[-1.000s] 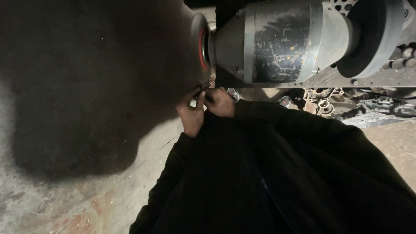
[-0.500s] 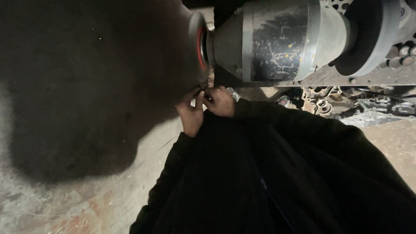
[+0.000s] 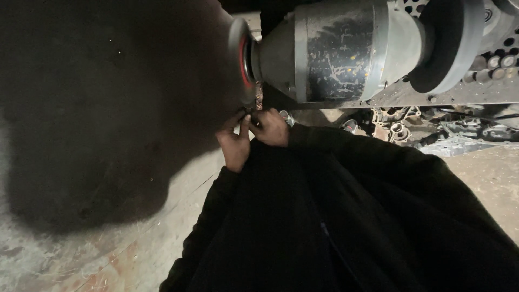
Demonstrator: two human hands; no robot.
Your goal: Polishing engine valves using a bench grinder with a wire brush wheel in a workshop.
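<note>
A grey bench grinder motor lies across the top, with a spinning-type wheel edged in red at its left end. My left hand and my right hand meet just below that wheel's lower rim. Both pinch a small metal piece held up against the wheel; the piece is mostly hidden by my fingers. Black sleeves cover both arms.
A second dark wheel sits at the motor's right end on a perforated metal base. Scrap metal parts lie under it. Dusty concrete floor with a large dark stain spreads to the left.
My hands have stayed pressed together under the wheel; the view has shifted only slightly.
</note>
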